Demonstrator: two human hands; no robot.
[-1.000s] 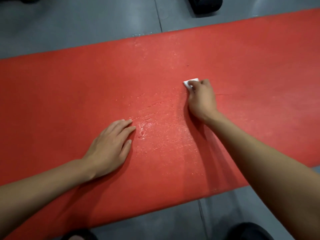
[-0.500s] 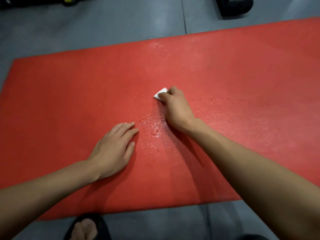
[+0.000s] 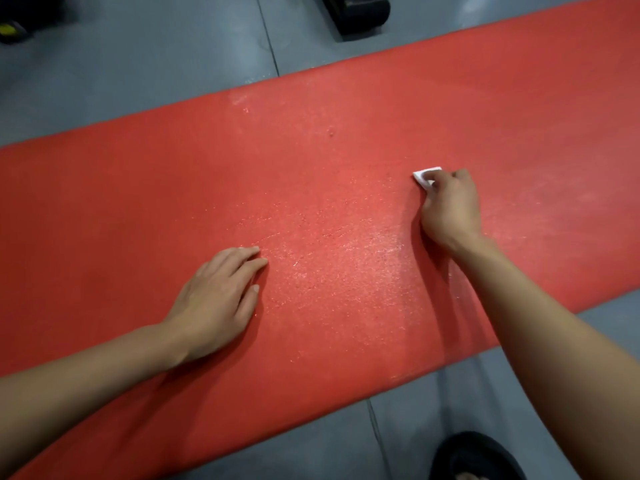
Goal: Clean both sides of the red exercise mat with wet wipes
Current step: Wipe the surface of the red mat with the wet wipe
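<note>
- Grey floor [image 3: 138, 74] with seams all round; dark gear at the far edge, a black block [image 3: 356, 12] top centre and a dark item with a yellow patch [image 3: 10, 31] top left. Our dark shoe [image 3: 478, 459] shows at the bottom right.
- The red exercise mat [image 3: 121, 202] lies flat on that floor, its long axis running left to right across us and tilting up toward the right; both short ends are out of frame.
- Our left hand [image 3: 218, 299] rests palm down on the mat near its near edge, fingers straight and together, holding nothing. We read it as a brace.
- Between the hands the surface glistens with a damp, speckled sheen; to the left of the left hand it looks matte and likely unwiped.
- Our right hand [image 3: 450, 206] sits farther out, fingers curled down on a folded white wet wipe [image 3: 424, 176] pressed to the mat; only a corner of it shows beyond the fingertips.
- The wipe lies on the mat's middle band, right of centre. The right hand alone commands it.
- Open room: clear mat lies leftward, rightward and toward the far edge; the near edge is close behind the wrist.
- Our judgement: the top side is partly done, the underside not yet reached.
</note>
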